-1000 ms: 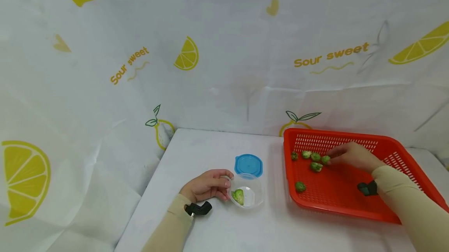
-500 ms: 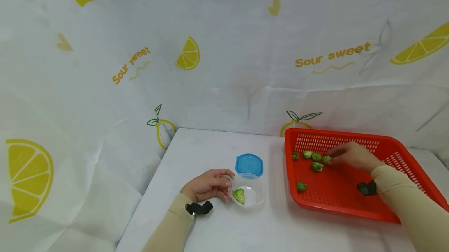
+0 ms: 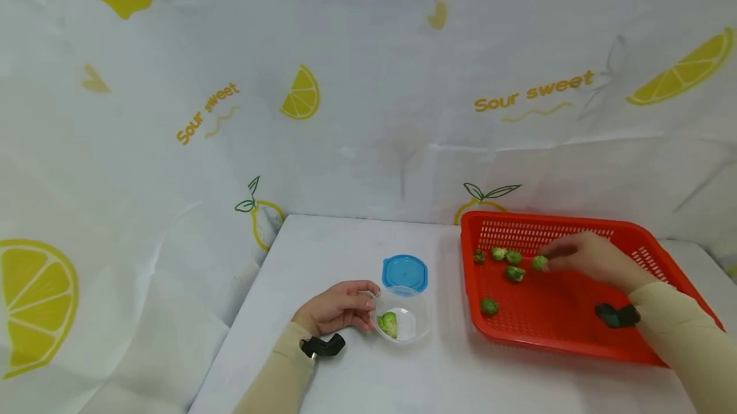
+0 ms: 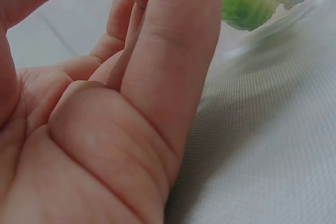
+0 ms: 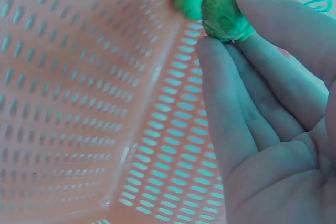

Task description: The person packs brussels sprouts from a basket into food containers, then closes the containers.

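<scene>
My right hand [image 3: 590, 262] pinches a Brussels sprout [image 3: 539, 263] between thumb and fingertips, over the left part of a red plastic basket [image 3: 564, 348]. In the right wrist view that sprout [image 5: 224, 13] looks round and green, held at the tips of the fingers. My left hand [image 3: 338, 306] holds a small clear plastic tub [image 3: 416, 326] by its left rim, thumb and fingers at the edge. One pale green sprout [image 3: 388, 324] lies inside the tub; the left wrist view shows it beyond the fingers.
Several other sprouts lie in the basket's left side, one sprout [image 3: 489, 306] near its front left corner. A blue lid [image 3: 405, 273] lies flat on the white table [image 3: 340, 235] just behind the tub. A lemon-print sheet [image 3: 374, 94] hangs behind the table.
My right hand has drawn its sprout slightly to the right, apart from the neighbouring sprouts. The left hand and tub stay in place, while the head view has shifted a little.
</scene>
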### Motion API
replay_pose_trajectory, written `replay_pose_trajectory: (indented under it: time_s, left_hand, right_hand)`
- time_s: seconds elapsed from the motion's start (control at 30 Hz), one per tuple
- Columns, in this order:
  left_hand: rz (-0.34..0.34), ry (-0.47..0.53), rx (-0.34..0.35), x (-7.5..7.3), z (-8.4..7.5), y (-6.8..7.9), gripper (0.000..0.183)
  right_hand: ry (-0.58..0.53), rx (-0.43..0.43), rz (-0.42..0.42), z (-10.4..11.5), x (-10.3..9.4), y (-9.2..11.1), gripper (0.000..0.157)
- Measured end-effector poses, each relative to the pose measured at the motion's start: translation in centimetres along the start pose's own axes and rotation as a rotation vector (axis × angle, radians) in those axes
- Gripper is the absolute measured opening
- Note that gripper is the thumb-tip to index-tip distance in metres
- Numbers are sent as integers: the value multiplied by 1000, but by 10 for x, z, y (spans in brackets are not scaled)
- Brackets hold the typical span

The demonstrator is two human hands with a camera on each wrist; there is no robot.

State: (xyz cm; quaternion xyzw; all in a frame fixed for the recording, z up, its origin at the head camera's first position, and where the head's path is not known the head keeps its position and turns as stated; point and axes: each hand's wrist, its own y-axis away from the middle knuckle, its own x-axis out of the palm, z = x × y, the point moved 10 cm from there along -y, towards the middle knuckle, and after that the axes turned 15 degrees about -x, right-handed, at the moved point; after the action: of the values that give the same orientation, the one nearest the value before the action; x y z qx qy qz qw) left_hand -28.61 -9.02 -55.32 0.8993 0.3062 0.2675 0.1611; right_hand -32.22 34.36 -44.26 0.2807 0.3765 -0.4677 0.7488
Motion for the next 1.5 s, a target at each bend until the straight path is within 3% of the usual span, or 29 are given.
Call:
replay_pose_trajectory:
  time_s: [0.2,0.47,0.8,1.03,1.3,1.5]
  left_hand:
    - [2,-1,-20,-1,6,2,21]
    - [-20,0,-1,-6,4,5,21]
    - [-17,2,5,-5,2,5,20]
    - [-13,1,-1,-3,-1,3,19]
    - [-5,-17,-1,-2,-1,0,19]
    - [19,-11,3,0,-3,2,18]
  right_hand:
    - [-54,16,7,22,1,15,47]
    - [-127,6,-40,82,11,17,49]
    - [-278,-43,-80,156,43,8,42]
    - [-344,-58,-101,195,78,-7,35]
    - [-408,-190,-68,228,118,-27,32]
    - [-407,-242,-58,237,136,-34,29]
